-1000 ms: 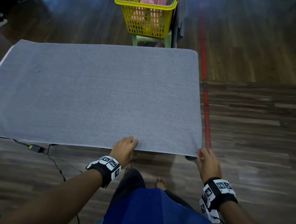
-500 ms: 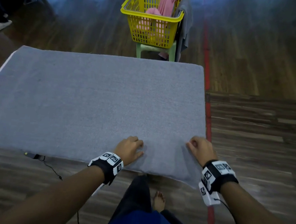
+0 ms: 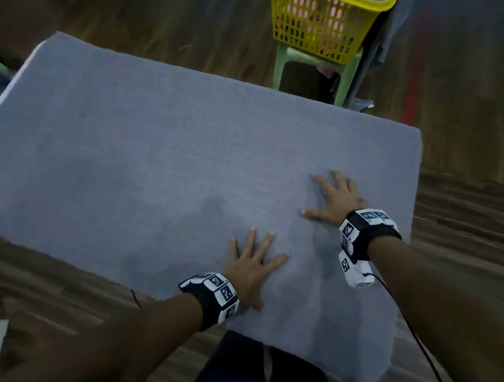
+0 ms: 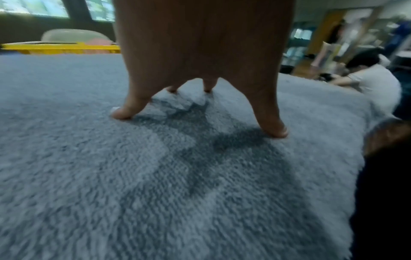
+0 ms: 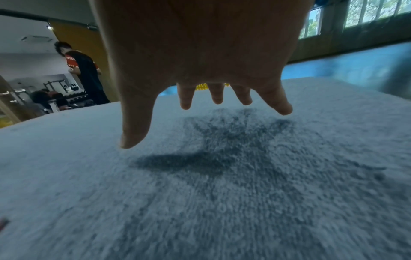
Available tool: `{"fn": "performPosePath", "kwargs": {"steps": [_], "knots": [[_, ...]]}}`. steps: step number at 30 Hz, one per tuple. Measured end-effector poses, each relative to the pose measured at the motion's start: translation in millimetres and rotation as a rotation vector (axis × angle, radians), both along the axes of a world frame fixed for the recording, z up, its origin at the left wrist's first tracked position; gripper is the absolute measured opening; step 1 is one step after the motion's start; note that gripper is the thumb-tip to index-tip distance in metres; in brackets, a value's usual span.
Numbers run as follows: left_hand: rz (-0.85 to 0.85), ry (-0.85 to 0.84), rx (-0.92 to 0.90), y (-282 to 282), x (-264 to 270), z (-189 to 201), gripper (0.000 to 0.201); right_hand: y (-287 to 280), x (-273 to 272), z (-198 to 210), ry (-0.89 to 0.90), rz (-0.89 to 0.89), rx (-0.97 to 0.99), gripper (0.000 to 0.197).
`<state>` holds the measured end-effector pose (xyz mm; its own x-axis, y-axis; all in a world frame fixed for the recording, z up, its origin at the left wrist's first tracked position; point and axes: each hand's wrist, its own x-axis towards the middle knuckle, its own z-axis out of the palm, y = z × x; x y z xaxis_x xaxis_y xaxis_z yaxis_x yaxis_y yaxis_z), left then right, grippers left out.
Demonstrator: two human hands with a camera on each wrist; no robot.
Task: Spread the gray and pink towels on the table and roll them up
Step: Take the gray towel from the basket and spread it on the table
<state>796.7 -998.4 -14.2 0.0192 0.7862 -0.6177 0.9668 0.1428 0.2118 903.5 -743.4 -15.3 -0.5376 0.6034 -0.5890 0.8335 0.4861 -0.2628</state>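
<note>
The gray towel (image 3: 146, 160) lies spread flat over the table, its near right corner hanging off the edge. My left hand (image 3: 252, 258) rests on it near the front edge, fingers straight and splayed; in the left wrist view the fingertips (image 4: 121, 112) press into the gray towel (image 4: 155, 193). My right hand (image 3: 336, 196) is spread flat further in and to the right; in the right wrist view its fingers (image 5: 278, 105) hover just above the gray towel (image 5: 200, 202). A pink towel (image 3: 323, 21) sits inside the yellow basket (image 3: 319, 32).
The yellow basket stands on a green stool (image 3: 314, 64) beyond the table's far edge, with another gray cloth (image 3: 380, 51) draped beside it. Wooden floor surrounds the table. Other people (image 5: 84, 73) are in the room's background.
Both hands left the towel's near edge, moved forward onto its surface and opened flat with fingers spread. The right hand has gone further in than the left. The head view shifted.
</note>
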Motion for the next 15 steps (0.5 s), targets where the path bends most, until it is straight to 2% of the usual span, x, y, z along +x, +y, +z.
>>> {"fn": "performPosePath", "kwargs": {"steps": [6,11,15], "knots": [[0.016,0.039,-0.036,15,28,6,0.129,14,23,-7,-0.028,-0.017,-0.011,0.101],[0.022,0.007,-0.058,34,59,7,0.126,31,47,0,-0.035,-0.074,-0.005,0.100],[0.061,0.024,-0.007,31,49,11,0.124,27,39,5,0.073,-0.067,0.087,0.096]]}}
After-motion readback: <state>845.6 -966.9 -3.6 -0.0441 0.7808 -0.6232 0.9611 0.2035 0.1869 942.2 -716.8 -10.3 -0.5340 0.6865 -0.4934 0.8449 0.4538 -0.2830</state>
